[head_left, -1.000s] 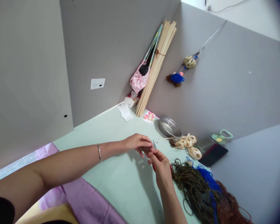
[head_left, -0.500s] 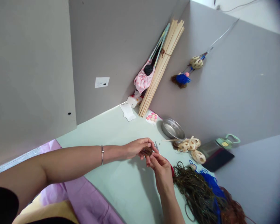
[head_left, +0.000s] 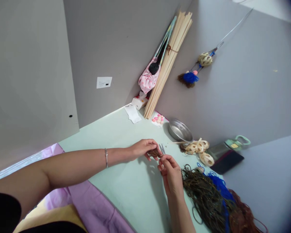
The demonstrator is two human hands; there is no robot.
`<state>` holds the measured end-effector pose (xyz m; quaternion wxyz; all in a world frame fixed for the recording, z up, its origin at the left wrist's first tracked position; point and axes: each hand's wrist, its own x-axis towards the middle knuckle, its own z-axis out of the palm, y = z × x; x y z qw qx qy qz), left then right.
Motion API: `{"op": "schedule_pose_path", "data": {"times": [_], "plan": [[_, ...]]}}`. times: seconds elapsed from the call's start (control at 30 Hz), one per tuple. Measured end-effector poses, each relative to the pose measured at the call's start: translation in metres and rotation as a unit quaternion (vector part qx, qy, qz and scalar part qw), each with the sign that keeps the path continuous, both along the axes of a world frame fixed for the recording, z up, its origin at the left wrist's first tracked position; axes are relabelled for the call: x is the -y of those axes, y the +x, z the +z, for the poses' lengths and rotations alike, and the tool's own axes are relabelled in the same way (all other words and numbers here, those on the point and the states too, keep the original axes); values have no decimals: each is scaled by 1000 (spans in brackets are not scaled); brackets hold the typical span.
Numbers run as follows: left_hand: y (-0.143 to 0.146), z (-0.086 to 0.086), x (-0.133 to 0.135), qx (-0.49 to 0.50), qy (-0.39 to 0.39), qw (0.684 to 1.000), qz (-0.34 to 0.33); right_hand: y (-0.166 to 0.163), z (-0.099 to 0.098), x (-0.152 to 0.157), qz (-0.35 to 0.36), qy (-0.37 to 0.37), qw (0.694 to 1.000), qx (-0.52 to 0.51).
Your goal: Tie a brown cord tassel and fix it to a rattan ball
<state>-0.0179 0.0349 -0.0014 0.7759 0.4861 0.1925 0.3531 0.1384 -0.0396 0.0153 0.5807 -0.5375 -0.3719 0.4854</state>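
My left hand [head_left: 142,149] has its fingers closed around a small bundle of brown cord [head_left: 155,152] above the table. Close beside it on the right, my right hand [head_left: 172,171] pinches at the bundle's near end, apparently on a strand of the cord; the fingertips partly hide it. Just beyond the hands, the blades of a pair of scissors [head_left: 162,149] show on the table, their handles hidden behind my right hand. To the right lies a big heap of dark olive cord [head_left: 201,194], with blue cord [head_left: 219,186] and reddish-brown cord [head_left: 243,210] against it.
Behind the hands are a steel bowl [head_left: 180,131], woven pale balls [head_left: 196,147], pink and cream beads [head_left: 158,119] and a tissue pack [head_left: 139,101]. Wooden strips [head_left: 168,64] lean in the corner. A bottle [head_left: 220,150] and a dark phone-like slab [head_left: 228,161] lie right. A tasselled ornament [head_left: 190,77] hangs above.
My right hand has shifted a little right, away from the left hand, its fingers drawn to the bundle's edge. The left hand has turned slightly, still holding the cord. The view has tilted slightly.
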Motion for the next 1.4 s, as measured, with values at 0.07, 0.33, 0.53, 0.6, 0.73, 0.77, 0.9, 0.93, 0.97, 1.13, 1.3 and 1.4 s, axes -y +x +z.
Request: {"op": "schedule_pose_path", "data": {"times": [0.07, 0.33, 0.53, 0.6, 0.73, 0.77, 0.9, 0.93, 0.97, 1.13, 1.3, 1.4], "plan": [[0, -3, 0, 0, -19, 1000, -15, 1, 0, 0, 2, -4, 1000, 14], [-1, 2, 3, 0, -53, 998, -42, 4, -10, 1, -3, -31, 998, 58], [-4, 7, -3, -52, 38, 995, -73, 8, -6, -1, -10, -22, 1000, -16], [-3, 7, -2, -54, 84, 992, -79, 9, -5, -1, -17, -25, 999, -29], [0, 2, 0, -39, 107, 992, -49, 9, -4, 0, -21, -30, 999, -16], [1, 1, -1, -37, 89, 995, -39, 9, -3, 1, -18, -31, 999, -10], [2, -3, -2, -31, -18, 999, 19, 11, -1, 1, -42, -35, 998, -33], [1, -3, -2, -24, -37, 999, 29, 12, 0, 1, -58, -34, 997, -43], [1, -3, -2, -15, -50, 998, 35, 12, 0, 1, -69, -33, 996, -51], [0, 2, 2, -3, -65, 998, 12, 6, 3, 4, 18, -44, 999, -22], [-2, 5, -2, -8, -73, 995, 65, 8, 4, 5, 30, -52, 998, 1], [-3, 7, -5, -13, -108, 990, 91, 17, 2, 3, 4, -51, 999, -8]]}}
